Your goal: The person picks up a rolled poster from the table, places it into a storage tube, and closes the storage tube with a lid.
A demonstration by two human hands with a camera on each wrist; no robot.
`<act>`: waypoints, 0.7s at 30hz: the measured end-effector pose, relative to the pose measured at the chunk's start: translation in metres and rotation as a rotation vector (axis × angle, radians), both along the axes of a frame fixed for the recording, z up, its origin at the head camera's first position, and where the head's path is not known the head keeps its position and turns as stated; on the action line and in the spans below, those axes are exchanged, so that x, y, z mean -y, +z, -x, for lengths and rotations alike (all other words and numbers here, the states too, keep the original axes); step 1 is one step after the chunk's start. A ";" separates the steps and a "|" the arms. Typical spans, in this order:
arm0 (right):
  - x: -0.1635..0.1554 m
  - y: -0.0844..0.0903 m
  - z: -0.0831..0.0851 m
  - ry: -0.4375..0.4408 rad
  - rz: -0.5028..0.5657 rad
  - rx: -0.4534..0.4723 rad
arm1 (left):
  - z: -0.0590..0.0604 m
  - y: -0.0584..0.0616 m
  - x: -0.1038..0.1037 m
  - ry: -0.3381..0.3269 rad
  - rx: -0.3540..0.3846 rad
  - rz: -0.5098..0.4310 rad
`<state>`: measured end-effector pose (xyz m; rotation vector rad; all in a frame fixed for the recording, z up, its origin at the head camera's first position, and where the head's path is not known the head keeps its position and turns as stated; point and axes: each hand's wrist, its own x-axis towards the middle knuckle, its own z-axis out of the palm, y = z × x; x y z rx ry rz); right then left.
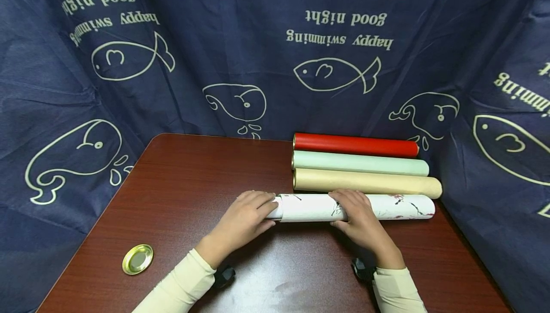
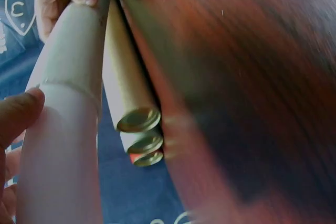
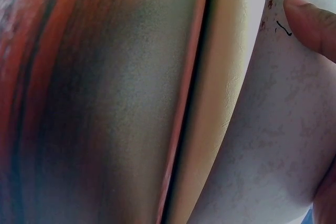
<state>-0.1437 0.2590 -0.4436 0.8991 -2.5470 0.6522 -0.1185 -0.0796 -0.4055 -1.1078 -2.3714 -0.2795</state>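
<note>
A white cardboard tube [image 1: 307,208] with a dark and reddish branch print lies crosswise before me. From its left end sticks out a smooth white paper roll [image 2: 62,156]. My left hand [image 1: 251,210] grips this roll at the tube's mouth, its thumb [image 2: 21,114] right by the rim in the left wrist view. Farther right, my right hand [image 1: 355,215] holds the tube around its middle, fingers over the top and thumb on the near side. How far the roll reaches inside is hidden.
Behind the white tube lie a cream tube [image 1: 365,182], a pale green tube [image 1: 361,162] and a red tube [image 1: 354,144], side by side. A round gold lid [image 1: 137,259] rests at the left on the brown table [image 1: 193,174]. A blue printed curtain [image 1: 266,41] hangs around the table.
</note>
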 end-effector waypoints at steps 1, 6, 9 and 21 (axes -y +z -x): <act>0.000 0.000 0.000 0.000 0.000 -0.002 | -0.001 0.001 0.004 0.003 -0.001 0.001; 0.000 0.001 0.000 -0.002 -0.001 -0.008 | -0.005 0.004 0.026 0.022 0.005 -0.035; 0.000 0.002 -0.001 -0.005 -0.002 -0.006 | -0.007 0.002 0.041 0.047 0.023 -0.068; 0.001 -0.001 -0.001 -0.012 -0.004 0.009 | -0.011 -0.010 0.055 0.037 0.100 -0.210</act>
